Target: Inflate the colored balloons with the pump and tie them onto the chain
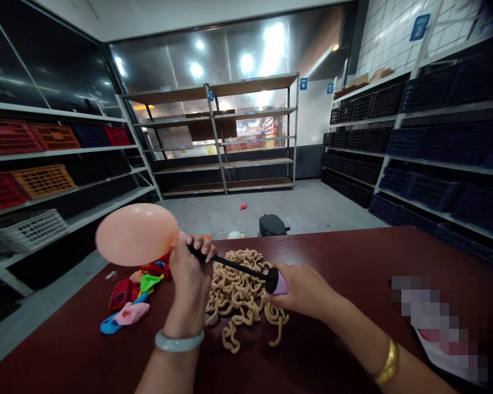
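Note:
A peach balloon point(137, 234), partly inflated, sits at the left end of a hand pump. My left hand point(190, 260) is closed around the pump's dark nozzle end and the balloon's neck. The pump's black rod point(240, 265) stretches out to the right. On its lilac barrel point(281, 283), my right hand point(306, 290) is closed. Beneath the pump lies a pile of tan curled pieces point(240, 295). Left of my left wrist are several flat balloons point(132, 312) in pink, blue, green and red.
The dark red table point(332, 350) bears a blurred flat item point(439, 334) at the right. Beyond its far edge, a dark stool-like object point(272, 225) and a small red object point(243, 206) are on the floor. Shelves with crates point(45, 181) line the sides.

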`<state>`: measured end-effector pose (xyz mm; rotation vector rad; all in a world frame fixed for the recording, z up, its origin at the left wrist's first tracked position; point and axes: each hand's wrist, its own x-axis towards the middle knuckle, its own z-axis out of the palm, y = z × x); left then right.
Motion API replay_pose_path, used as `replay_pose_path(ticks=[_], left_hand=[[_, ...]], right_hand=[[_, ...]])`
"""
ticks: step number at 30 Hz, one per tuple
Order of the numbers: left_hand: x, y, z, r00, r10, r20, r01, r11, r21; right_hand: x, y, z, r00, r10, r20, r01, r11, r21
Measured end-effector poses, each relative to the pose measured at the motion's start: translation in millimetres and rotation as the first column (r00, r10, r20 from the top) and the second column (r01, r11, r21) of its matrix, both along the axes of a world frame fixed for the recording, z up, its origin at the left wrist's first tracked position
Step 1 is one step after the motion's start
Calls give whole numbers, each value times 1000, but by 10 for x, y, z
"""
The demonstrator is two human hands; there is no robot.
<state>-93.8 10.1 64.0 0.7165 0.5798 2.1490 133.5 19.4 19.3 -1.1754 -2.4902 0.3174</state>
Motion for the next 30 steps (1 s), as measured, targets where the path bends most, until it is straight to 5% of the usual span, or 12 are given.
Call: replay_pose_path(ticks=[4,13,18,23,30], left_hand=[[-42,15,-13,1000,17,6,-17,1000,12],[854,-19,-412,983,-185,16,185,980,-78],[1053,-79,-472,973,-230,16,230,968,-102],[850,-62,-330,981,-193,-29,189,976,-108],[42,-74,61,999,40,-8,-40,999,-8]], right_hand=[[60,40,-17,999,-14,40,12,999,47],[54,19,-18,995,-61,73,52,993,110],[10,-10,17,997,-47,53,43,996,76],[-45,-47,30,997,-71,37,69,996,54],[-24,-35,18,999,-11,51,10,1000,16]])
